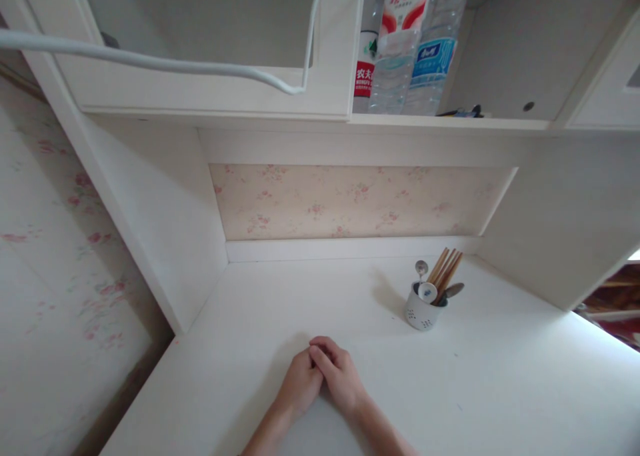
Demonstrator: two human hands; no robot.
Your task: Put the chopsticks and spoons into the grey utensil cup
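Note:
My left hand (301,380) and my right hand (343,377) rest together on the white desktop (280,296), near its front. Both are closed, the fingers folded against each other and the thumbs meeting on top. No object shows in either one; the inner sides of the palms are hidden. Beyond them to the right stands a white utensil holder (420,315) with small holes in its side, apart from both hands. Several wooden chopsticks (447,273) lean in it, along with a metal spoon (421,267), a white spoon (427,292) and a darker spoon (455,289).
Overhead runs a white cabinet shelf (450,125) holding plastic bottles (400,56). A pale cable or rod (150,63) crosses the upper left. White side panels (150,196) flank the desk, and floral wallpaper (340,203) covers the back.

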